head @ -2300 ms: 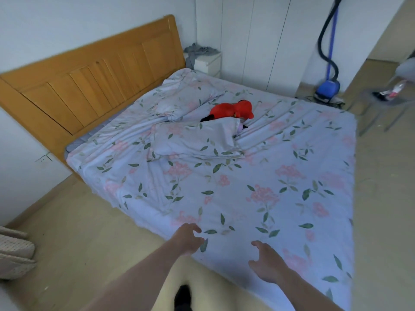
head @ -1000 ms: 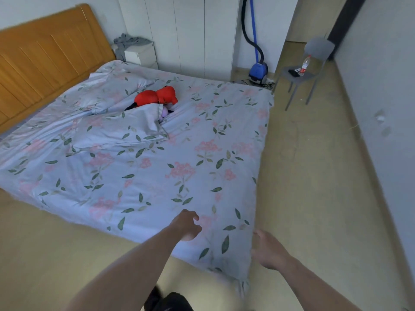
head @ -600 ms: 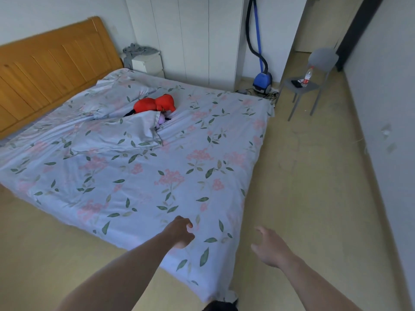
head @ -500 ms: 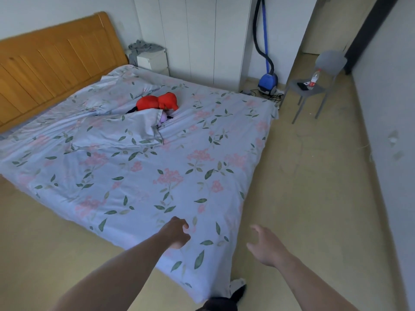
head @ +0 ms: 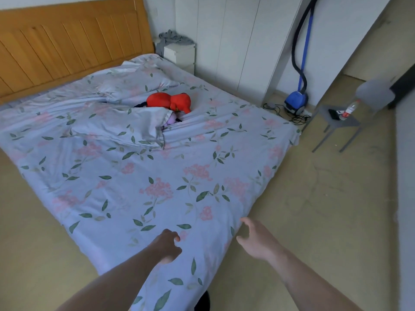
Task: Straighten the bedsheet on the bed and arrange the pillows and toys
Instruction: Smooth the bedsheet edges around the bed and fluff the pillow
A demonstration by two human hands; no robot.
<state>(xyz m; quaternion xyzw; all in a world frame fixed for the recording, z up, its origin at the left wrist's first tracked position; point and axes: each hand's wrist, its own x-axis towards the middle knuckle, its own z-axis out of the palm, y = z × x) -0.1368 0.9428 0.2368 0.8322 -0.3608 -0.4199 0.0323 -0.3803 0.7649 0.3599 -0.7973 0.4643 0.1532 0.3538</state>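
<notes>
Your floral bedsheet [head: 157,180] drapes over the whole bed, light, limp cotton, likely to slide and rumple; grip its hem at the near corner. Left hand [head: 167,246] hovers loosely curled above it, right hand [head: 258,240] spread beside the edge, both empty. Beyond: soft pillow [head: 121,129], plush red toy [head: 170,102], slatted wooden headboard [head: 71,46].

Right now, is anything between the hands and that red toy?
Only open bedsheet lies between the left hand, right hand and the red toy; a pillow sits beside the toy, overlapping its near edge.
</notes>
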